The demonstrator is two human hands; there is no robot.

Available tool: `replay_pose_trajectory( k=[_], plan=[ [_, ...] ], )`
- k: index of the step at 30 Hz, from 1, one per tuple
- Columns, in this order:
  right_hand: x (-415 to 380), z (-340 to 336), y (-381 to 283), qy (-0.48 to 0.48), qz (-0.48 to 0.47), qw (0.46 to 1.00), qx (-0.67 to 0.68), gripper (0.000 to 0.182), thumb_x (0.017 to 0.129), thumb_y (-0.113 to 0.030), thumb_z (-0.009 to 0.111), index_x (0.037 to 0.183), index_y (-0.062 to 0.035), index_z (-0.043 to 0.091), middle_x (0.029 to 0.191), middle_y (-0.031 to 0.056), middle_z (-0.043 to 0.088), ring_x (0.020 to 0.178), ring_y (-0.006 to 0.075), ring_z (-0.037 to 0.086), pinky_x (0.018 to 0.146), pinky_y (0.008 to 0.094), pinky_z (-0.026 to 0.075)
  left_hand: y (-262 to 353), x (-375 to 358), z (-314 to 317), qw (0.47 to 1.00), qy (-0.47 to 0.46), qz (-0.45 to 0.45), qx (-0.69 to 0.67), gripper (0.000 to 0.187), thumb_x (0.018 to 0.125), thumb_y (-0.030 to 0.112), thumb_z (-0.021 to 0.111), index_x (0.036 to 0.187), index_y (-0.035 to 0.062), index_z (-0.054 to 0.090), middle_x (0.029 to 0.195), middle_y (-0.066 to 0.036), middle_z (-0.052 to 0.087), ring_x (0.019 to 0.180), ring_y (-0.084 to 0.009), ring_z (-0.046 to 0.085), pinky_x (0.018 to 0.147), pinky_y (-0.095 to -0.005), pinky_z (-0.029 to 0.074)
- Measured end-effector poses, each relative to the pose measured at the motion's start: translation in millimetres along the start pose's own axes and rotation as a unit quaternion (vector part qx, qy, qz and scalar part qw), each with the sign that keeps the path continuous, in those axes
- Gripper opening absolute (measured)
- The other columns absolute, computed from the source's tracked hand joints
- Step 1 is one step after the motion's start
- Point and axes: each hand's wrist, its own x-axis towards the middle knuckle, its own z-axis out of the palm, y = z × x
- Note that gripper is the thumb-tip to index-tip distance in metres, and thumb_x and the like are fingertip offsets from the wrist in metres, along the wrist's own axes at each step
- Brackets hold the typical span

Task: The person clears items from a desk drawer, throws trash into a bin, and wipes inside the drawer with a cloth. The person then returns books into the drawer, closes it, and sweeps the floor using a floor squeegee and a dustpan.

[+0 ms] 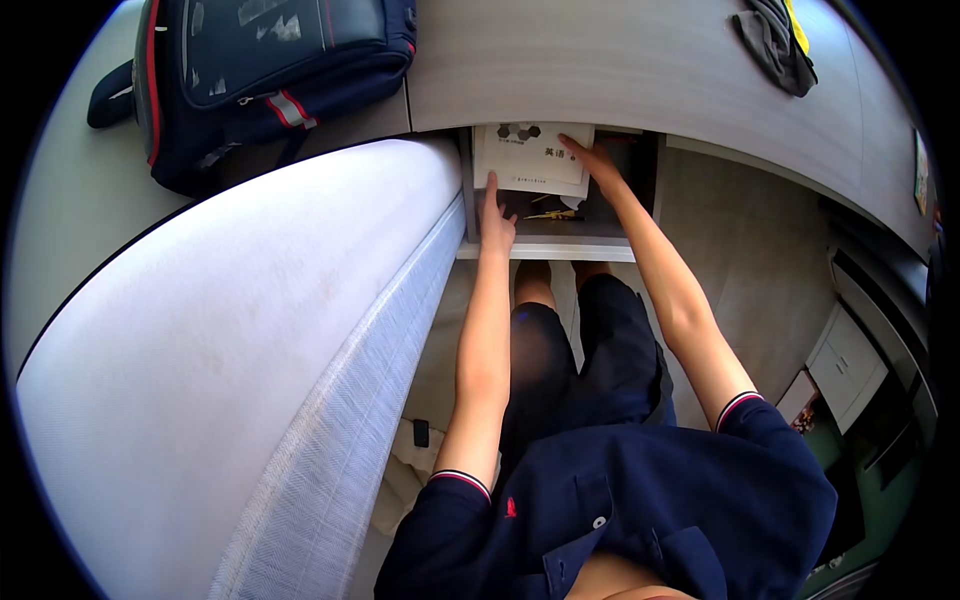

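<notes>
A drawer (545,253) stands pulled out beneath the desktop. White books or booklets (522,160) with dark hexagons and printed characters lie in its back part. My left hand (497,215) is at the drawer's left side, its index finger extended onto the front edge of the top booklet and its other fingers apart. My right hand (590,163) touches the right side of the same booklet; whether its fingers grip the edge cannot be made out. Small yellow items (553,215) lie on the drawer floor in front of the booklets.
A grey desktop (580,60) runs across the top, with a dark backpack (290,60) at its left and a grey and yellow cloth (775,48) at its right. A bed or mattress (250,270) fills the left side. White cabinets (846,365) stand at far right.
</notes>
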Motion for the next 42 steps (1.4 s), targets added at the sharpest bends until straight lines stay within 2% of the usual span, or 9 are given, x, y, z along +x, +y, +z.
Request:
replay_pose_trajectory(
  k=[14,16,20,23,26,32,34,38,42],
  plan=[
    [-7.1,3.3,-2.5,0.033,0.0,0.999,0.038,0.071,0.074,-0.053,0.077,0.115,0.0038,0.066,0.107,0.0155,0.069,0.099,0.024,0.065,0.087,0.0344,0.049,-3.5,8.5,-5.5,0.998,-0.049,-0.003,-0.039,0.112,0.072,0.059,0.076,0.156,0.0188,0.013,0.16,-0.014,0.008,0.148,-0.0334,0.002,0.116,-0.0562,0.01],
    [-8.9,1.2,-6.1,0.008,0.025,1.0,0.009,0.081,0.076,-0.058,0.074,0.124,0.0052,0.06,0.115,0.0181,0.066,0.107,0.0264,0.061,0.094,0.0349,0.044,-3.1,8.3,-4.9,0.998,-0.045,-0.005,-0.043,0.112,0.072,0.059,0.077,0.156,0.0194,0.012,0.16,-0.014,0.008,0.149,-0.0337,0.002,0.116,-0.0559,0.01],
    [-8.1,1.0,-5.7,0.005,0.039,0.999,0.005,0.082,0.075,-0.059,0.075,0.124,0.0051,0.059,0.116,0.0181,0.066,0.107,0.0264,0.062,0.094,0.0348,0.045,-3.6,7.7,-5.1,0.998,-0.048,-0.003,-0.047,0.111,0.073,0.057,0.077,0.156,0.0194,0.013,0.16,-0.014,0.008,0.148,-0.0341,0.002,0.116,-0.0564,0.009],
    [-6.4,0.9,-2.3,0.012,0.041,0.999,0.012,0.08,0.075,-0.058,0.075,0.123,0.0048,0.06,0.115,0.018,0.066,0.107,0.026,0.062,0.093,0.0345,0.045,-3.1,6.0,-3.7,0.997,-0.049,-0.001,-0.059,0.104,0.077,0.056,0.074,0.154,0.0127,0.02,0.161,-0.01,0.008,0.148,-0.0326,0.004,0.115,-0.0542,0.01],
    [-7.8,0.6,-2.8,0.018,0.026,0.999,0.011,0.079,0.075,-0.056,0.076,0.123,0.0048,0.06,0.114,0.0177,0.067,0.106,0.0255,0.062,0.093,0.0342,0.045,-2.9,8.5,-5.8,0.996,-0.059,-0.005,-0.07,0.108,0.074,0.052,0.079,0.155,0.0192,0.014,0.16,-0.012,0.008,0.148,-0.0342,0.003,0.116,-0.0574,0.011],
    [0.6,-3.0,2.6,0.022,0.011,1.0,0.008,0.071,0.072,-0.051,0.08,0.113,0.0058,0.066,0.108,0.0173,0.07,0.1,0.0253,0.066,0.089,0.0343,0.049,-7.1,19.0,-9.9,0.992,-0.061,0.005,-0.109,0.099,0.076,0.043,0.08,0.152,0.0181,0.022,0.158,-0.006,0.014,0.147,-0.031,0.009,0.116,-0.0549,0.016],
    [0.8,-5.9,0.4,-0.006,0.003,1.0,0.017,0.073,0.072,-0.05,0.08,0.116,0.0055,0.065,0.112,0.0178,0.068,0.105,0.0255,0.064,0.092,0.0337,0.047,-9.4,21.2,-8.3,0.99,-0.047,0.019,-0.133,0.085,0.081,0.04,0.076,0.148,0.0104,0.033,0.155,-0.007,0.023,0.145,-0.0257,0.018,0.114,-0.0475,0.021],
    [-5.1,-8.2,-8.5,-0.025,0.006,1.0,0.014,0.078,0.073,-0.054,0.079,0.121,0.0042,0.062,0.118,0.0176,0.065,0.113,0.0249,0.058,0.101,0.0331,0.039,-9.2,25.6,-10.4,0.988,-0.073,0.011,-0.137,0.088,0.078,0.039,0.079,0.147,0.0131,0.03,0.156,-0.005,0.017,0.146,-0.0279,0.014,0.117,-0.0512,0.017],
    [-2.2,-7.3,-6.8,-0.061,0.014,0.997,0.049,0.077,0.074,-0.049,0.08,0.125,0.0044,0.059,0.12,0.0186,0.063,0.116,0.0259,0.056,0.102,0.0337,0.039,-16.9,30.1,-17.0,0.982,-0.081,0.018,-0.172,0.082,0.08,0.037,0.077,0.145,0.0119,0.034,0.15,-0.005,0.03,0.142,-0.0263,0.023,0.117,-0.0494,0.018]
  ],
)
